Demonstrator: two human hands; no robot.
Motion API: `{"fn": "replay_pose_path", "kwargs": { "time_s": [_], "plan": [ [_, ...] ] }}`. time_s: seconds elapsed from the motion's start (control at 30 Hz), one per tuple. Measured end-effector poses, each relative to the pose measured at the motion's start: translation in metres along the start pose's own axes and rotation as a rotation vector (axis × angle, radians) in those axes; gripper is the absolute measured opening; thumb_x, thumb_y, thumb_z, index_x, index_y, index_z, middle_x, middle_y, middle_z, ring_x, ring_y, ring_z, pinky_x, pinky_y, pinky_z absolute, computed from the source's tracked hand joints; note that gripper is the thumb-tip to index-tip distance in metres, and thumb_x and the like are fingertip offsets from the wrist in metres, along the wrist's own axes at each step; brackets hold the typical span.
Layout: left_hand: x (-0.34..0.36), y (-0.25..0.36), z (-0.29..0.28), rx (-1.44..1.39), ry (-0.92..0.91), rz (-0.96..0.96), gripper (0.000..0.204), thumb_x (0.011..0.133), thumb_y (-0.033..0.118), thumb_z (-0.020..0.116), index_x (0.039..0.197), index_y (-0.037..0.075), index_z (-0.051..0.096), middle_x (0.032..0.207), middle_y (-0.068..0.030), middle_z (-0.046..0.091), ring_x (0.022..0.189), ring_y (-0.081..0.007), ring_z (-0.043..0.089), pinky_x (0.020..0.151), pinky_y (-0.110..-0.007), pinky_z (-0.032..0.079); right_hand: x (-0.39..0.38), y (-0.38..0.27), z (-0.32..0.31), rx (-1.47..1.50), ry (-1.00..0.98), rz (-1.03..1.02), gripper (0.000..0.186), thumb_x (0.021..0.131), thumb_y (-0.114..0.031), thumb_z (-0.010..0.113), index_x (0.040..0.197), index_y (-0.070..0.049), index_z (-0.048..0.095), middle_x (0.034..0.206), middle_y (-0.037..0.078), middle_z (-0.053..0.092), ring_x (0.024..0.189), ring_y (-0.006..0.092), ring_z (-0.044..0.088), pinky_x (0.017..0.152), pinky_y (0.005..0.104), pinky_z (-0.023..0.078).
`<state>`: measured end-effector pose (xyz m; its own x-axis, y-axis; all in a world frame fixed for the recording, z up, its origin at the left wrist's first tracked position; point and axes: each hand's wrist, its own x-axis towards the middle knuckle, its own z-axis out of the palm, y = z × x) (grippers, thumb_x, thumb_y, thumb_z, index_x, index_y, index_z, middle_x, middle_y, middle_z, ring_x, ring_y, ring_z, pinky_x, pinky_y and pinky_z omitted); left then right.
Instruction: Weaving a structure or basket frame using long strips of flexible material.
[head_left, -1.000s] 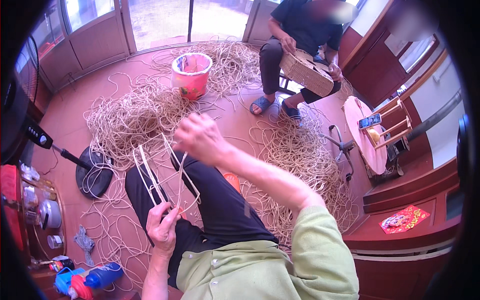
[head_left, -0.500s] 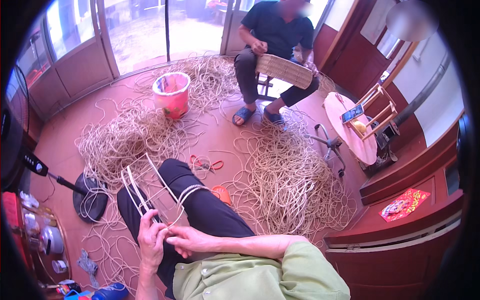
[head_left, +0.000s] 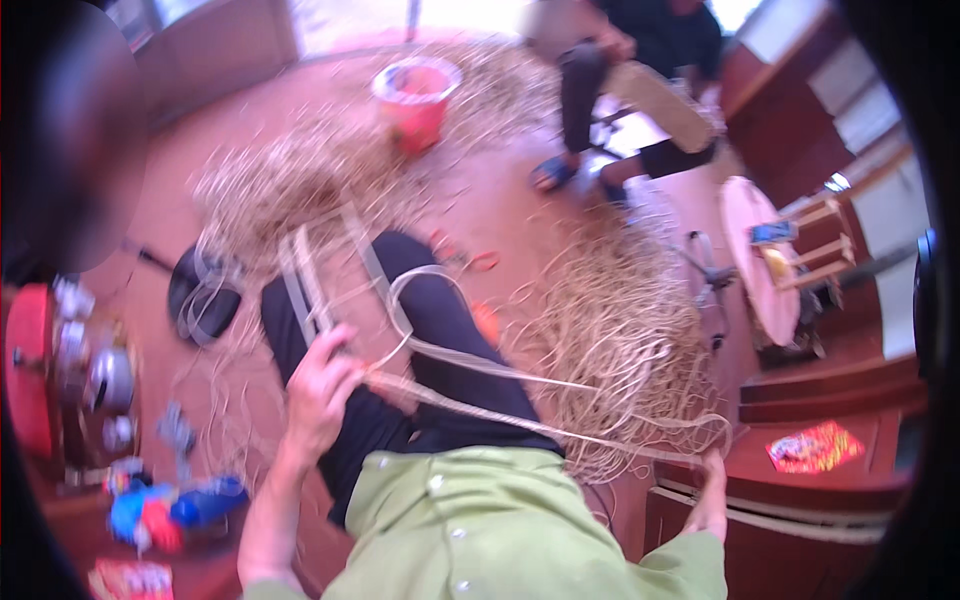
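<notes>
A light-coloured, narrow rectangular frame (head_left: 314, 275) rests over my dark-trousered legs. My left hand (head_left: 325, 385) is closed around its near end, where strands of cord meet. From there a length of pale cord (head_left: 560, 432) stretches over my lap to my right hand (head_left: 709, 488), which is far out to the right with its fingers closed on the cord. Another doubled cord (head_left: 480, 362) loops from the frame over my right thigh, its end lying free. Motion blur hides the finer weave and the exact finger positions.
Heaps of loose cord lie ahead left (head_left: 290, 180) and right (head_left: 630, 340). A red bucket (head_left: 416, 115) stands beyond. Another person (head_left: 650, 60) sits with a woven panel (head_left: 660, 105). A round pink table (head_left: 755, 260) and wooden cabinet (head_left: 800, 510) are right; a fan base (head_left: 205, 295) is left.
My right hand has swung from beside the left hand out to the far right, drawing the cord taut. My left hand stays on the frame. The whole view has shifted and tilted.
</notes>
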<state>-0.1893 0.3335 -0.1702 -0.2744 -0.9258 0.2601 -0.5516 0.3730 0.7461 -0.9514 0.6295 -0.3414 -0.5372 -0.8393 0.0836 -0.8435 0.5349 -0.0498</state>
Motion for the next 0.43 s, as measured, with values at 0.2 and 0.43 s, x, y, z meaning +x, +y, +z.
{"fn": "replay_pose_path", "kwargs": {
  "time_s": [0.2, 0.43],
  "plan": [
    [-0.008, 0.013, -0.002, -0.076, -0.072, -0.087, 0.011, 0.090, 0.006, 0.065, 0.093, -0.004, 0.067, 0.135, -0.0134, 0.057, 0.120, -0.0273, 0.058, 0.100, -0.035, 0.045, 0.087, -0.186, -0.042, -0.488, -0.449, -0.413, 0.029, 0.098, -0.025, 0.049, 0.116, -0.012, 0.068, 0.104, 0.018, 0.072, 0.097, 0.0362, 0.070, 0.086, 0.0499, 0.054],
    [-0.032, 0.009, -0.019, -0.046, -0.027, -0.145, 0.010, 0.090, 0.005, 0.066, 0.093, -0.005, 0.068, 0.137, -0.0109, 0.054, 0.120, -0.0236, 0.057, 0.099, -0.032, 0.045, 0.017, -0.578, -0.141, 0.542, -0.053, -1.227, 0.046, 0.090, -0.031, 0.074, 0.132, -0.016, 0.062, 0.127, 0.012, 0.063, 0.127, 0.0293, 0.054, 0.112, 0.0493, 0.035]
  ]
}}
